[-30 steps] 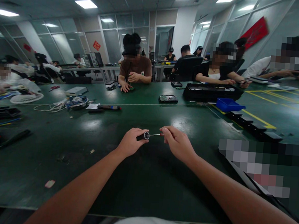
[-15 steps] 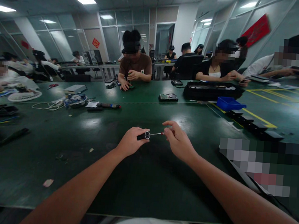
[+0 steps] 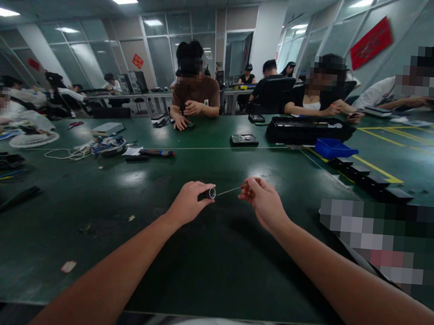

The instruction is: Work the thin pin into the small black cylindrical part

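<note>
Near the middle of the green table, my left hand [image 3: 188,203] is closed round a short black tube [image 3: 206,194]. Its open end has a silver rim and faces me and to the right. My right hand [image 3: 262,198] pinches a thin metal rod [image 3: 230,190] by its red end. The rod slants down to the left, and its free tip lies close to the rim of the tube. Whether the tip touches the rim, I cannot tell. Fingers hide part of the rod's red end and most of the tube's body.
Beyond my hands lie a hard drive [image 3: 244,139] and a dark pen-like tool [image 3: 157,153]. To the right stand a blue bin [image 3: 334,148] and a row of black blocks [image 3: 369,179]. Cables and parts [image 3: 107,146] are at left. Co-workers [image 3: 196,88] sit across the table.
My right hand has moved slightly right and up, and its raised fingers have curled in round the rod's red end. The rod now slants more steeply. The tube has shifted a little left.
</note>
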Available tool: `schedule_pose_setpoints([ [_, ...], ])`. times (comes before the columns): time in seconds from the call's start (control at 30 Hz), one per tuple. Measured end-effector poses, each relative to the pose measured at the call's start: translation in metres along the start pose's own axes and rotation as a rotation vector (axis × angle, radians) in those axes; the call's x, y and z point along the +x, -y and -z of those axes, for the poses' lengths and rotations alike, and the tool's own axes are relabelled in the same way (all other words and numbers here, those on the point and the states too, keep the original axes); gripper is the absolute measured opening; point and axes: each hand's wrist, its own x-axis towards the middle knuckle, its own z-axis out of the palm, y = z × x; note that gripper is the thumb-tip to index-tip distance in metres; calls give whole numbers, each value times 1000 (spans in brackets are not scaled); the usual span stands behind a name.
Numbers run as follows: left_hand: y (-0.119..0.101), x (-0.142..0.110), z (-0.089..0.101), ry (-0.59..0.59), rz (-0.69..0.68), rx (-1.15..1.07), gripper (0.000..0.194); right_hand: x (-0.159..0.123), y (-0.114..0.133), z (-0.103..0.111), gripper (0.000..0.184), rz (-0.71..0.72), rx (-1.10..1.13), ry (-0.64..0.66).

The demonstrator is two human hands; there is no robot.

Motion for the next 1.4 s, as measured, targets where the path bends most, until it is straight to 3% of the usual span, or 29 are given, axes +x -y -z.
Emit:
schedule_pose_setpoints([
  [0.33, -7, -1, 1, 2, 7, -18, 41, -11, 5, -5, 26, 225, -305, 97],
  [0.87, -4, -1, 0, -6, 76, -58, 41, -13, 8, -5, 24, 194, -405, 152],
  [1.0, -4, -2, -1, 14, 59, -56, 42, -15, 6, -7, 23, 256, -416, 130],
  [1.23, -2, -2, -1, 18, 67, -52, 41, -12, 2, -5, 25, 235, -423, 76],
  [1.4, 1, -2, -3, 34, 77, -57, 41, -14, 5, -3, 26, 344, -357, 19],
])
